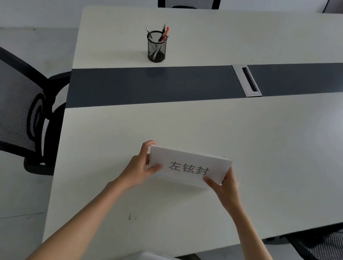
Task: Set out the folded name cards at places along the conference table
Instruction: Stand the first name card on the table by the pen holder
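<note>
The folded name card (pixel 188 166) sits near the near edge of the white desk (pixel 273 143), printed face toward the camera. The left hand (pixel 140 166) pinches its left end: fingers (pixel 147 145) curl over the top corner, thumb on the front face. The right hand (pixel 227 188) pinches the lower right corner, thumb in front, fingers behind. A mesh pen holder (pixel 157 46) stands far left, beyond the dark centre strip (pixel 150 87).

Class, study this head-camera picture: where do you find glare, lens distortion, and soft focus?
Head view: pale glare on the white conference table at the right; wide-angle bending curves the table edges; the printed characters on the white folded name card, held by left hand and right hand, look slightly soft.
</note>
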The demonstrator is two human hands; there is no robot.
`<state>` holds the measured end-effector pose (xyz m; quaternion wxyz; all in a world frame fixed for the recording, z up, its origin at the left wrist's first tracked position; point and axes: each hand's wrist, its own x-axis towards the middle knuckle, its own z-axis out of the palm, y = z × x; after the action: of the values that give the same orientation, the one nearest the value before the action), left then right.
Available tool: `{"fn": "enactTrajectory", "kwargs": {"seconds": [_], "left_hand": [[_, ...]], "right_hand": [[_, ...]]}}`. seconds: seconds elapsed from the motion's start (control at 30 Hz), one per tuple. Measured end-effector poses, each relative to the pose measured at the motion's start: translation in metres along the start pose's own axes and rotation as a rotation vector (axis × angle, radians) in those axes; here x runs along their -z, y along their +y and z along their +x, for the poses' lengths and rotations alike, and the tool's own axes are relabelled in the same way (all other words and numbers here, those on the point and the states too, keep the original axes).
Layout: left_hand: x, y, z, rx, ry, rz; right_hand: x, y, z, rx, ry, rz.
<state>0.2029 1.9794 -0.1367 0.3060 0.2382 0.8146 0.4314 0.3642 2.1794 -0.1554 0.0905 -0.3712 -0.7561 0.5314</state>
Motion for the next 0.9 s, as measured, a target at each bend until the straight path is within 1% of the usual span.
{"fn": "enactTrajectory", "kwargs": {"seconds": [0.17, 0.23, 0.3, 0.43, 0.57, 0.67, 0.8, 0.9], "left_hand": [[0.004, -0.003, -0.001, -0.024, 0.036, 0.085], [0.009, -0.004, -0.004, -0.068, 0.076, 0.096], [0.013, -0.002, -0.007, -0.099, 0.103, 0.038], [0.016, 0.003, -0.004, -0.129, 0.150, -0.030], [0.020, 0.009, -0.001, -0.149, 0.168, -0.045], [0.030, 0.017, -0.003, -0.185, 0.211, -0.093], [0.057, 0.030, -0.004, -0.254, 0.263, -0.219], [0.085, 0.033, -0.001, -0.292, 0.300, -0.275]], "right_hand": [[0.012, 0.005, 0.001, 0.049, -0.048, -0.166], [0.020, 0.001, 0.001, 0.079, -0.024, -0.182], [0.029, -0.006, 0.002, 0.138, -0.022, -0.180], [0.040, -0.016, 0.011, 0.253, -0.087, -0.204], [0.047, -0.027, 0.016, 0.304, -0.067, -0.239], [0.050, -0.043, 0.015, 0.334, -0.068, -0.196], [0.040, -0.077, 0.011, 0.416, -0.051, -0.147], [0.018, -0.101, 0.008, 0.455, 0.004, -0.125]]}}
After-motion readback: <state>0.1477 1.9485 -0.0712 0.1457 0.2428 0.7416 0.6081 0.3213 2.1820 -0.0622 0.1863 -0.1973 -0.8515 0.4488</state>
